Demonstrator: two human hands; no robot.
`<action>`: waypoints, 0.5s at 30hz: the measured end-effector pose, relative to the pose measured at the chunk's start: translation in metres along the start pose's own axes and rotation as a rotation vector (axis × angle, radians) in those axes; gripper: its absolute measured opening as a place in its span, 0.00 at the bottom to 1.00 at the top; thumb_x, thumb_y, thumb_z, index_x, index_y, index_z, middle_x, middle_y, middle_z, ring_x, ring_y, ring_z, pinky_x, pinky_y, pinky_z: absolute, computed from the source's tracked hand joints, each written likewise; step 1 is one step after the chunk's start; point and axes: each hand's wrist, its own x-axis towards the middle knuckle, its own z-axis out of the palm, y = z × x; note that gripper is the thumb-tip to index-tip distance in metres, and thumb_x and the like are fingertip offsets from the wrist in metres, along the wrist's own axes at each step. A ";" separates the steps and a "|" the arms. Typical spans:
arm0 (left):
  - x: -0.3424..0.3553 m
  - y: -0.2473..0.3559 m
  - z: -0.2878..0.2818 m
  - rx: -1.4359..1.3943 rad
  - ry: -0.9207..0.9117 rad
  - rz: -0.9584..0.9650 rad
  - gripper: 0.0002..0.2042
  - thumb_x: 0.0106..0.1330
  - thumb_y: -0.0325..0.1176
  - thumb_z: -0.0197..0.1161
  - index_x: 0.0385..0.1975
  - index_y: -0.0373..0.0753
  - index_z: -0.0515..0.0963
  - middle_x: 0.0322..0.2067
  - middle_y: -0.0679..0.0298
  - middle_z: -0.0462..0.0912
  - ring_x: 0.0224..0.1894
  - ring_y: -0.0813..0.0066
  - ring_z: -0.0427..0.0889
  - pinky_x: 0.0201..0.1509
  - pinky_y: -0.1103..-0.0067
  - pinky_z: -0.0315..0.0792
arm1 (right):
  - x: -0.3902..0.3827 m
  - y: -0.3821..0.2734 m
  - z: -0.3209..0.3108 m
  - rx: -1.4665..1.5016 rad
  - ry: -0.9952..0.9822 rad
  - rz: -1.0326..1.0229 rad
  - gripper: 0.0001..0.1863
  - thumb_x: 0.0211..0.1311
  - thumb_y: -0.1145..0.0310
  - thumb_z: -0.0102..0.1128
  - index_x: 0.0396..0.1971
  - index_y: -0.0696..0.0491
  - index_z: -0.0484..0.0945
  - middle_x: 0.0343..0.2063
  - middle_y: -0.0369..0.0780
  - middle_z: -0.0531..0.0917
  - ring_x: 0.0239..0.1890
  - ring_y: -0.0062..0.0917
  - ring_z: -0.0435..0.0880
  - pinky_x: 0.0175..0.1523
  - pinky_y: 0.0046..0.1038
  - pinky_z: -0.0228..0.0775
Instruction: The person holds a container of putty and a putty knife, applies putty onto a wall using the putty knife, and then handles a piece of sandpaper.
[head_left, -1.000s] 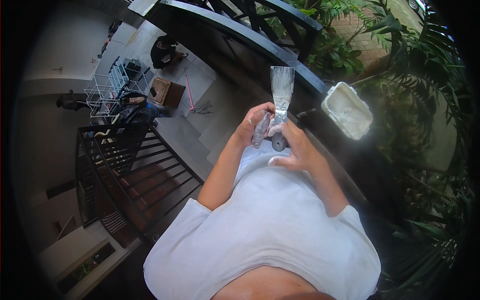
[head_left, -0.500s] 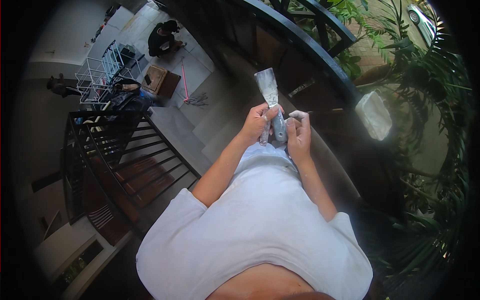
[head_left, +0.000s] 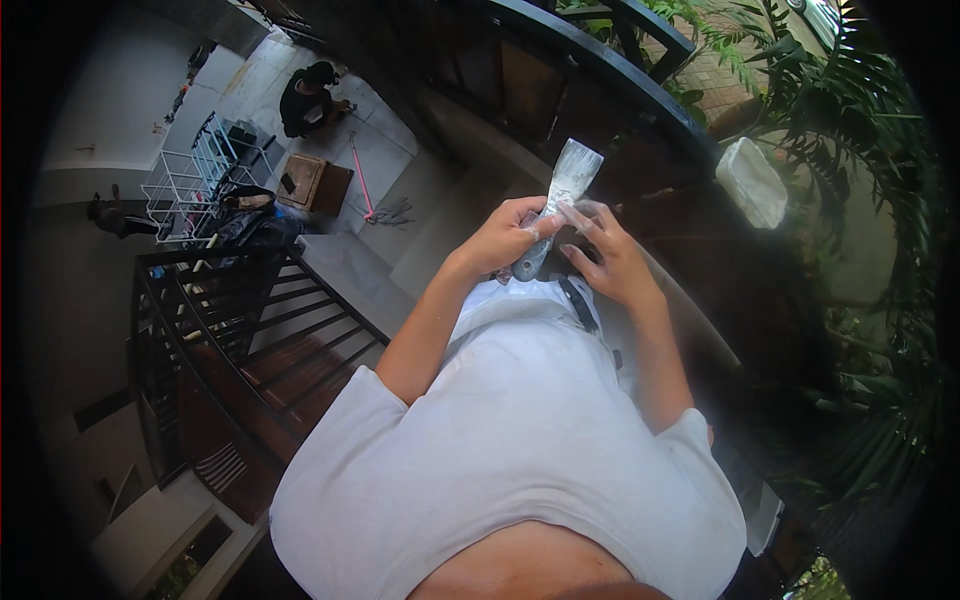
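My left hand (head_left: pixel 520 230) is wrapped round a putty knife (head_left: pixel 575 175), its white-smeared blade tilted up and to the right, its grey handle pointing down toward my waist. A second, crusted tool (head_left: pixel 503 272) is held behind that handle, mostly hidden. My right hand (head_left: pixel 590 250) has its fingers apart, white-coated tips touching the knife near the base of the blade, thumb free. To the right, by the dark railing, is a white tub (head_left: pixel 750 185), its contents hard to make out.
Black railings (head_left: pixel 300 330) border steps (head_left: pixel 400 265) at left and below. On the tiled floor, a person in dark clothes (head_left: pixel 312 100) crouches near a wooden box (head_left: pixel 312 185), a pink-handled mop (head_left: pixel 360 185) and a wire drying rack (head_left: pixel 185 195). A dark beam (head_left: pixel 650 150) and plants (head_left: pixel 850 130) line the right.
A second ago my right hand gripped the knife; now my left hand holds it with the other tool, and my right fingers have spread onto it. The blade leans further right.
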 end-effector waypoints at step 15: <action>-0.019 0.007 -0.005 0.128 -0.132 -0.076 0.13 0.70 0.38 0.60 0.44 0.36 0.81 0.32 0.66 0.81 0.33 0.84 0.74 0.38 0.82 0.69 | 0.002 -0.002 -0.001 -0.523 -0.051 -0.067 0.38 0.56 0.70 0.65 0.65 0.23 0.65 0.38 0.44 0.80 0.28 0.32 0.83 0.33 0.31 0.78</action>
